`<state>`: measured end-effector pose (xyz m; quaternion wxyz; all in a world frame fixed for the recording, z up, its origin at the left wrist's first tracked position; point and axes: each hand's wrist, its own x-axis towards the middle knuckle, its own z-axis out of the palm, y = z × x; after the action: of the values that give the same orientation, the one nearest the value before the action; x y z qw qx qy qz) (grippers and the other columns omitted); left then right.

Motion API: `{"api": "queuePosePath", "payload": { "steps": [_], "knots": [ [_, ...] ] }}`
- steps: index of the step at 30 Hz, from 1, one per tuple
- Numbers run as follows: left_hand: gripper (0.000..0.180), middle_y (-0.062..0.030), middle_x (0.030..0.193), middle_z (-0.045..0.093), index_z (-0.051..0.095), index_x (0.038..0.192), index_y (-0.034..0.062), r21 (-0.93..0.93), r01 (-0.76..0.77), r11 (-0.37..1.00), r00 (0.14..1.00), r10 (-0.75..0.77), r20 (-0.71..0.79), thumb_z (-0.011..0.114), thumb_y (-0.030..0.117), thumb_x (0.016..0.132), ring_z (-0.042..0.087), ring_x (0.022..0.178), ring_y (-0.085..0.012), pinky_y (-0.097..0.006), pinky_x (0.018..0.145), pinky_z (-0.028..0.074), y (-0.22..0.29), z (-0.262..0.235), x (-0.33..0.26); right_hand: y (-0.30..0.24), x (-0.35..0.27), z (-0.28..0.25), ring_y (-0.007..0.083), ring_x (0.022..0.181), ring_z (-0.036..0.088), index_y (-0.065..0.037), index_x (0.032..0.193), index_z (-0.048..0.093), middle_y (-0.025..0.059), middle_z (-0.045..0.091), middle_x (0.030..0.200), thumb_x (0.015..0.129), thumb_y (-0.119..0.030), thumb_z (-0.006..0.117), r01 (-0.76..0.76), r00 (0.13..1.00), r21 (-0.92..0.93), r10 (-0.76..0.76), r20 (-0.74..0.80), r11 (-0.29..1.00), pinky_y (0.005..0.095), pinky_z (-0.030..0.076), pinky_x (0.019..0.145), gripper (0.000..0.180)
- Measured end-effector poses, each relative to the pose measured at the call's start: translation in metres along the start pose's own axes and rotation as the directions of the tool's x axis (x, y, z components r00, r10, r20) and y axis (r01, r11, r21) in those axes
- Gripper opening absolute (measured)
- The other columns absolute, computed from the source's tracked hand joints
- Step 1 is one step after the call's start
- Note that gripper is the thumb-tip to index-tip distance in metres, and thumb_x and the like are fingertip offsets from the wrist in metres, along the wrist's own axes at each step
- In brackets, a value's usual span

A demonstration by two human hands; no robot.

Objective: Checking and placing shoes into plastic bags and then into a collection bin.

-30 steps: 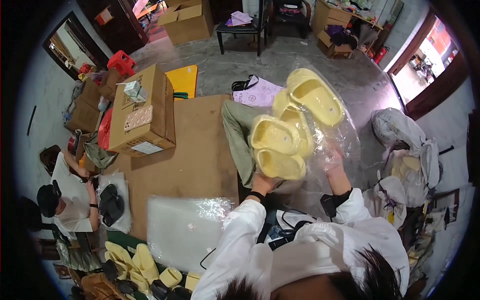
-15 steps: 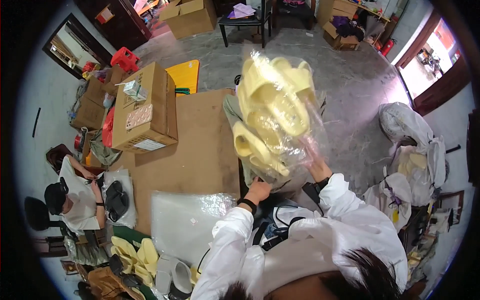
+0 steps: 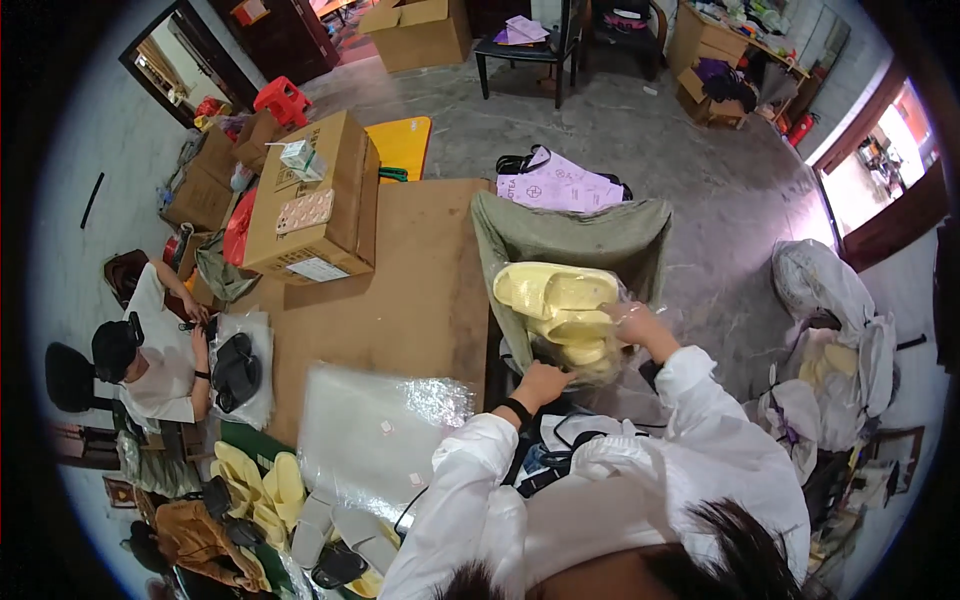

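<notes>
A clear plastic bag of pale yellow slides (image 3: pixel 555 295) lies in the mouth of a grey-green woven sack (image 3: pixel 570 225). My right hand (image 3: pixel 640 330) is closed on the right side of that plastic bag. At the sack's near edge, my left hand (image 3: pixel 545 383) is a fist with its fingers curled around the rim. The sack's lower part and whatever lies deeper in it are hidden. To my left, a stack of clear plastic bags (image 3: pixel 375 425) lies flat on the brown table (image 3: pixel 425 270).
A large cardboard box (image 3: pixel 330 210) carries a phone and a drink carton. Yellow slides (image 3: pixel 265 490) and grey ones lie at lower left. A co-worker (image 3: pixel 160 350) sits at the far left by bagged black sandals (image 3: pixel 237 372). Filled white sacks (image 3: pixel 820 290) stand at right.
The bagged slides have come down from above the sack into its mouth, my right hand with them. A purple printed bag beyond the sack now shows. My left hand has stayed at the rim.
</notes>
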<state>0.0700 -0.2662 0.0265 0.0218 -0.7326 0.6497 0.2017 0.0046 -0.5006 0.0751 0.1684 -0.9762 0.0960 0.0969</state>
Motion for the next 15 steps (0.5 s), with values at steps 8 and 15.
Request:
{"api": "queuePosePath", "payload": {
  "steps": [8, 15],
  "knots": [
    [0.06, -0.0095, 0.073, 0.062, 0.032, 0.132, 0.0354, -0.085, 0.103, 0.991, 0.984, -0.09, 0.151, 0.042, 0.01, 0.08, 0.062, 0.071, -0.0262, -0.043, 0.07, 0.045, -0.01, -0.017, -0.018, -0.013, 0.062, 0.018, 0.0309, 0.083, 0.061, -0.012, 0.111, 0.053, 0.0162, 0.062, 0.092, 0.071, -0.019, 0.058, -0.201, 0.97, -0.092, 0.211, 0.124, 0.975, 0.041, 0.049, 0.068, 0.041],
    [0.068, -0.0083, 0.075, 0.063, 0.026, 0.135, 0.0375, -0.015, 0.078, 0.997, 0.992, -0.076, 0.097, 0.043, 0.006, 0.077, 0.062, 0.068, -0.0249, -0.04, 0.072, 0.044, -0.013, 0.011, -0.02, -0.012, 0.049, 0.068, 0.0292, 0.1, 0.055, -0.007, 0.098, 0.063, 0.0122, 0.061, 0.103, 0.074, -0.027, 0.058, -0.198, 0.961, -0.256, 0.239, 0.139, 0.946, 0.0459, 0.042, 0.081, 0.031]
  ]
}}
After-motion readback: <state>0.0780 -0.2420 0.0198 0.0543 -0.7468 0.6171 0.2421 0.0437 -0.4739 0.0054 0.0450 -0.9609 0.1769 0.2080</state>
